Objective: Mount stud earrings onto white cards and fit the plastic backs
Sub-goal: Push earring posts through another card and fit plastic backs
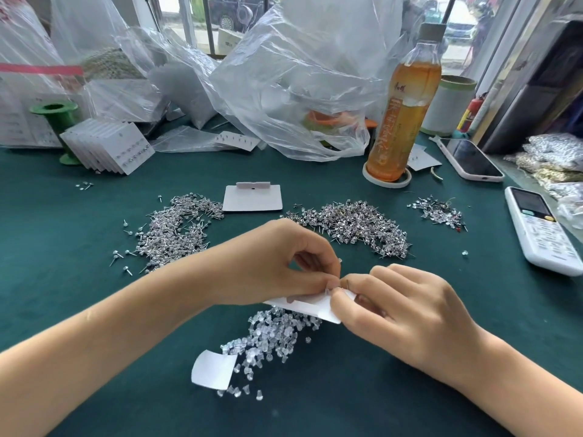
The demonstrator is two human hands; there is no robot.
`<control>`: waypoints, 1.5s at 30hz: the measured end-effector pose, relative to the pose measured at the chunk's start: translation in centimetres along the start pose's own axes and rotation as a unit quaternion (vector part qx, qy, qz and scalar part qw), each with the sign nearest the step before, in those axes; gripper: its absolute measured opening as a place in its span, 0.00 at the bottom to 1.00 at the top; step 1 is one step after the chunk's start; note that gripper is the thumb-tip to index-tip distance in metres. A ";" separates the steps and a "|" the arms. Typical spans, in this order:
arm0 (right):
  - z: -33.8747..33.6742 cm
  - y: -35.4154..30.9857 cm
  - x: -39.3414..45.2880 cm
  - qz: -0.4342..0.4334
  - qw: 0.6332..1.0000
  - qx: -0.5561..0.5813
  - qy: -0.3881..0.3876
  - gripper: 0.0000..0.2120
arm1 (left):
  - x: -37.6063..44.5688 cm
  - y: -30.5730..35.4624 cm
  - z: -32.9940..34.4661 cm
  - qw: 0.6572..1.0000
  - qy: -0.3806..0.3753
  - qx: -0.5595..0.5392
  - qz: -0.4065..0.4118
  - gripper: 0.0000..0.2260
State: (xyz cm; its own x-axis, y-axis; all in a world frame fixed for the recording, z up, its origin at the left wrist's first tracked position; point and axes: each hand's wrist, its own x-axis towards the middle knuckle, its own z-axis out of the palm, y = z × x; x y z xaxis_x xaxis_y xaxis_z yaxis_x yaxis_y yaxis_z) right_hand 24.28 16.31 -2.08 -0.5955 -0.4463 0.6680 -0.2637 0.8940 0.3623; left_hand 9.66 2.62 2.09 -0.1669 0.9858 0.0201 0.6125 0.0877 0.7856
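Head view: both hands, left hand [277, 263] and right hand [407, 313], pinch a small white paper card [310, 305] between fingertips [331, 283], just above the heap of clear plastic backs [271, 339] on the green counter [79, 310]. Any slip probably drops the tiny piece into that heap.

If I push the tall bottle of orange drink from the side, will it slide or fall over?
The bottle would probably tip rather than slide: it is tall and narrow, and it stands in a shallow white coaster whose rim may catch its base. The drink fills most of it, so it is likely rather heavy. Its smooth plastic could be a little slippery.
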 end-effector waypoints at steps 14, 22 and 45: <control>0.2 1.7 -0.7 0.416 0.875 0.201 0.145 0.09 | 1.4 -3.2 -1.4 0.979 0.200 -0.010 -0.046 0.03; 0.1 1.4 -0.2 0.476 0.812 0.313 0.125 0.10 | 1.5 -3.6 -0.1 0.984 0.095 0.150 -0.023 0.04; -0.1 1.2 0.2 0.467 0.821 0.319 0.079 0.09 | 1.4 -3.9 -0.1 0.988 0.078 0.133 0.009 0.04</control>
State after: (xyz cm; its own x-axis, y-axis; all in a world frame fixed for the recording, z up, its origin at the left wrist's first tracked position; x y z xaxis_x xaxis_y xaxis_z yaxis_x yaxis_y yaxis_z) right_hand 23.94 17.32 -1.47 -0.6709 0.4907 0.5560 -0.1221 0.6664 -0.7355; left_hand 7.02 3.63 -0.86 -0.2576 0.9554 0.1444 0.7948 0.1246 0.5939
